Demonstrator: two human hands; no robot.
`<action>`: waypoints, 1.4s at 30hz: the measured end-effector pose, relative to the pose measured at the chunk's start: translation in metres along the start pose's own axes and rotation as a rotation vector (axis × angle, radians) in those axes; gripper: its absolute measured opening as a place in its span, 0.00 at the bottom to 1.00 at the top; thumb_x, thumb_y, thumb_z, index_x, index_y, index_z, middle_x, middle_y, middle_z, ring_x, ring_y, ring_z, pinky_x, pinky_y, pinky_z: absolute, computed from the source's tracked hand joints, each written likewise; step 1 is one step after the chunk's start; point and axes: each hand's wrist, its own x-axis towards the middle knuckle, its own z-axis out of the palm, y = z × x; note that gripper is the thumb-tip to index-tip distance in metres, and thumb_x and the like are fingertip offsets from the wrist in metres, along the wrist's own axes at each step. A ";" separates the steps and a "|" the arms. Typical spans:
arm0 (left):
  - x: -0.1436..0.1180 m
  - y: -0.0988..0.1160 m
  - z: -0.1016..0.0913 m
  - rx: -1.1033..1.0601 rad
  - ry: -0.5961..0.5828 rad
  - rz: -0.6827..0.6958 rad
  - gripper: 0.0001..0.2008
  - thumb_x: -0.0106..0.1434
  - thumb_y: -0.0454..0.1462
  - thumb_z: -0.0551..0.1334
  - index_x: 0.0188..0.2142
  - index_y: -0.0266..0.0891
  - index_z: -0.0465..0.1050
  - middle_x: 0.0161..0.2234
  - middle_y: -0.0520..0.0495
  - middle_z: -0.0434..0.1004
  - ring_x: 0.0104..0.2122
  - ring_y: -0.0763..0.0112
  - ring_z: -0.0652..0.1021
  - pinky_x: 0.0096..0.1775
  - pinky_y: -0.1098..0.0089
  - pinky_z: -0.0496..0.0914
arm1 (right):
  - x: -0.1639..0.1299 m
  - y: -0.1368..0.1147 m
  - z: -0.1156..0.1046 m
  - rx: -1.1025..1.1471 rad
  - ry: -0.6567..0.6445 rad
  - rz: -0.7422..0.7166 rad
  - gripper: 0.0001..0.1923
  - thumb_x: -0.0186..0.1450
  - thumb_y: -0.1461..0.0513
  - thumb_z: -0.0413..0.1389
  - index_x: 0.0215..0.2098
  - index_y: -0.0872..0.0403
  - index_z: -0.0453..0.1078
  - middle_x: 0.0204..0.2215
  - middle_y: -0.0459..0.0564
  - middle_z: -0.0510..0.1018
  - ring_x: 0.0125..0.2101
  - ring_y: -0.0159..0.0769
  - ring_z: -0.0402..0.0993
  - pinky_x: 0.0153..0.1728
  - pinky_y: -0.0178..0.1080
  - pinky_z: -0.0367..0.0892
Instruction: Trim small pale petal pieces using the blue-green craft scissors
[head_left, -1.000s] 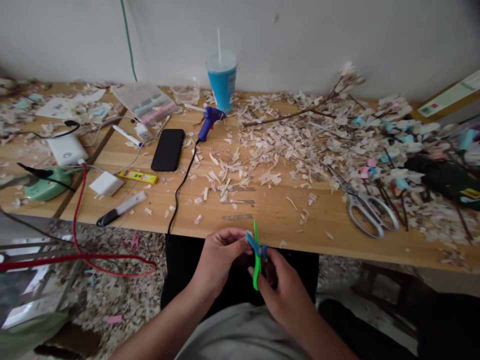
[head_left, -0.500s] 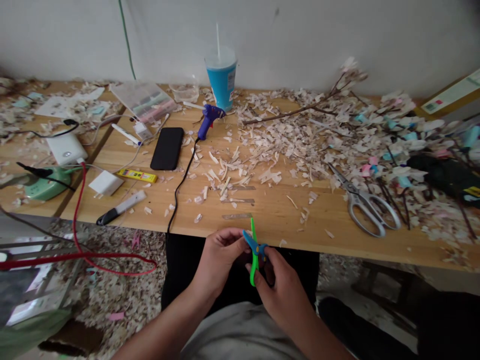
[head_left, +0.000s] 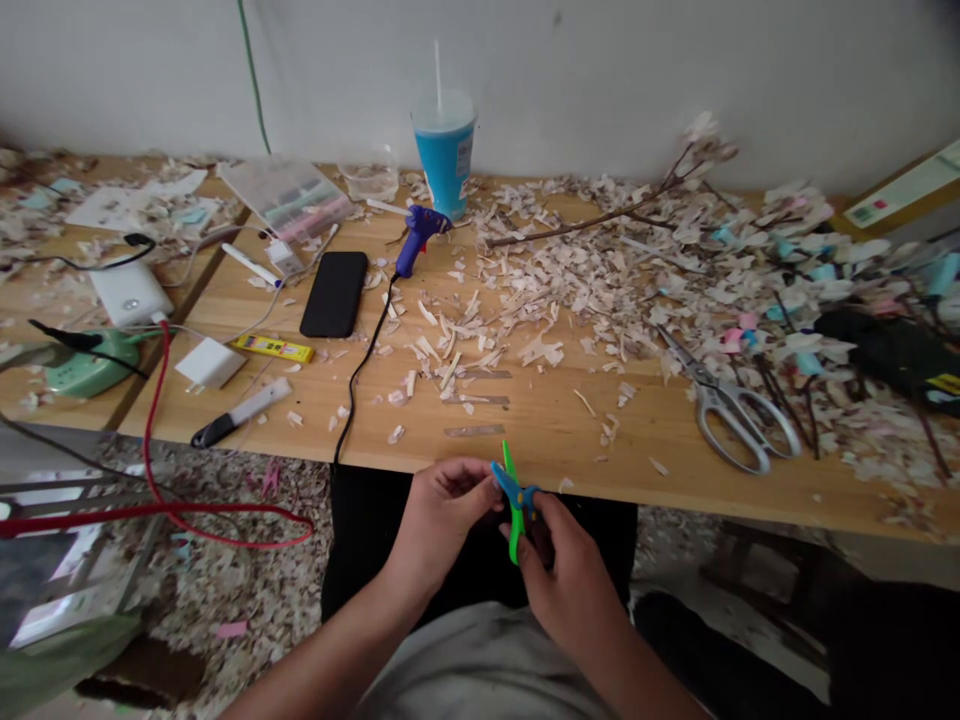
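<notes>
Far left of bench [head_left: 540, 440]: green power strip [head_left: 82, 372] w/ black plug, white power bank [head_left: 129, 296], red cable [head_left: 154, 420] looping off the edge toward the floor. Next: white charger block [head_left: 210, 362], yellow box [head_left: 271, 348], black-handled knife [head_left: 240, 412], clear plastic case [head_left: 289, 200]. Black phone [head_left: 334, 293] lies flat, just left of the glue gun's black cord [head_left: 364, 365], which runs to the front edge. Purple glue gun [head_left: 418, 236] near the blue cup [head_left: 444, 160] w/ straw by the wall. Mid to right: pale shavings [head_left: 585, 285] all over, a bare twig [head_left: 585, 228], metal scissors [head_left: 731, 408] lying open, dark green tool [head_left: 889, 358] at far right.

Nothing btwn the hands and the bench; both sit just below its front edge, over the lap.

Left hand [head_left: 442, 515]: fingers curled in, tips pinching at the blue part of the small green-and-blue scissors [head_left: 514, 497]. Right hand [head_left: 566, 565]: fingers clenched round the green handle end. Scissors upright, tip just over the bench edge; can't tell if blades are apart.
</notes>
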 end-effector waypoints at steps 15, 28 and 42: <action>0.003 0.008 -0.006 0.046 -0.014 -0.023 0.12 0.50 0.41 0.72 0.30 0.34 0.76 0.24 0.50 0.77 0.23 0.74 0.74 0.29 0.75 0.69 | 0.001 -0.005 -0.005 0.003 -0.087 0.045 0.10 0.63 0.62 0.50 0.43 0.53 0.63 0.33 0.49 0.72 0.29 0.35 0.68 0.31 0.36 0.65; 0.003 0.002 -0.008 -0.034 -0.006 0.006 0.10 0.51 0.38 0.71 0.32 0.36 0.77 0.25 0.51 0.77 0.24 0.76 0.75 0.31 0.75 0.70 | 0.001 -0.006 -0.002 0.094 -0.112 0.076 0.10 0.64 0.61 0.50 0.44 0.54 0.64 0.36 0.51 0.73 0.34 0.37 0.71 0.36 0.38 0.66; 0.002 0.017 -0.009 0.085 0.023 0.007 0.12 0.48 0.41 0.73 0.29 0.35 0.78 0.23 0.50 0.78 0.23 0.73 0.76 0.29 0.74 0.71 | 0.002 -0.006 -0.003 -0.028 -0.075 0.018 0.13 0.61 0.64 0.50 0.46 0.54 0.63 0.35 0.51 0.74 0.31 0.36 0.70 0.33 0.38 0.66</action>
